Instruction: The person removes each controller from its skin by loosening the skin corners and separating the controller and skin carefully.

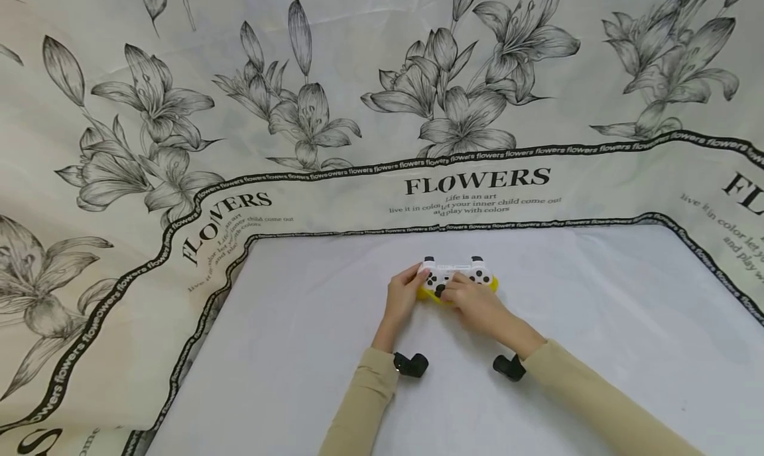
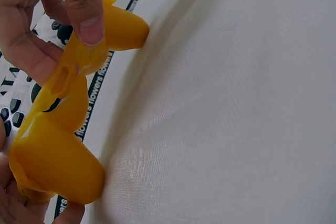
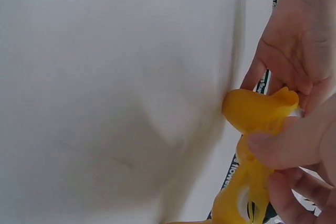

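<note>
A white game controller (image 1: 438, 272) with black buttons and sticks lies near the table's far side. A yellow, soft-looking cover (image 2: 58, 161) wraps its near side and grips, with openings along its edge. My left hand (image 1: 402, 297) holds the controller's left end, its fingers at the cover's grip part in the right wrist view. My right hand (image 1: 477, 307) reaches over the front middle and pinches the cover's edge, with the right thumb (image 3: 289, 140) pressed on the yellow material. The white face is partly hidden behind the right fingers.
A white cloth (image 1: 286, 350) covers the table. Behind and beside it hangs a flower-printed curtain (image 1: 334, 197) with black lettered bands. Black wrist-worn devices, one at the left wrist (image 1: 412, 364) and one at the right wrist (image 1: 509, 368), stick out inward from the sleeves.
</note>
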A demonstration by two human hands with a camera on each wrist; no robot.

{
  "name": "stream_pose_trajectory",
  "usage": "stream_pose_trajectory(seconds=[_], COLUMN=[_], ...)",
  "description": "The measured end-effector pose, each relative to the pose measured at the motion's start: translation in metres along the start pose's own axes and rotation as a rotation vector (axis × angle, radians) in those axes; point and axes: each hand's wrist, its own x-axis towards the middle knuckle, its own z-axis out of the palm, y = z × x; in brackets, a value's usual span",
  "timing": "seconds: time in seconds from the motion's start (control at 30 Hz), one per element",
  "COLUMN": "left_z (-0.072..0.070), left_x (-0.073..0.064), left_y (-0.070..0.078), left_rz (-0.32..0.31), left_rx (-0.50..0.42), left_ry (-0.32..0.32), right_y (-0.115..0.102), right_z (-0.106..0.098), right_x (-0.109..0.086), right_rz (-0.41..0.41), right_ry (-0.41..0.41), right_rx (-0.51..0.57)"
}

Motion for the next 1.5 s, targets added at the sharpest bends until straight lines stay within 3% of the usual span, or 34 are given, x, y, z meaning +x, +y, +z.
stream_pose_trajectory(seconds=[0.13, 0.33, 0.47, 0.7, 0.87, 1.03, 1.37, 1.5], left_z=[0.002, -0.001, -0.005, -0.006, -0.006, -0.007, -0.006, -0.004], left_x=[0.0, -0.001, 0.0, 0.0, 0.001, 0.002, -0.001, -0.001], left_y=[0.003, 0.002, 0.002, 0.003, 0.001, 0.001, 0.005, 0.002], left_rz=[0.0, -0.006, -0.003, 0.029, 0.024, 0.009, 0.04, 0.049], left_rx=[0.015, 0.041, 0.071, 0.074, 0.066, 0.069, 0.086, 0.066], left_ry=[0.005, -0.04, -0.071, -0.069, -0.067, -0.076, -0.059, -0.052], right_y=[0.003, 0.004, 0.004, 0.007, 0.005, -0.003, 0.0, 0.001], right_z=[-0.004, -0.004, 0.0, 0.005, 0.01, 0.009, 0.001, 0.002], right_x=[0.002, 0.002, 0.004, 0.005, 0.003, 0.005, 0.013, 0.013], right_rz=[0.025, 0.027, 0.016, 0.011, 0.007, 0.092, 0.247, 0.284], right_ry=[-0.045, -0.042, 0.016, 0.095, 0.197, 0.245, 0.171, 0.159], right_rx=[0.023, -0.002, 0.0, 0.035, -0.004, -0.005, 0.135, 0.126])
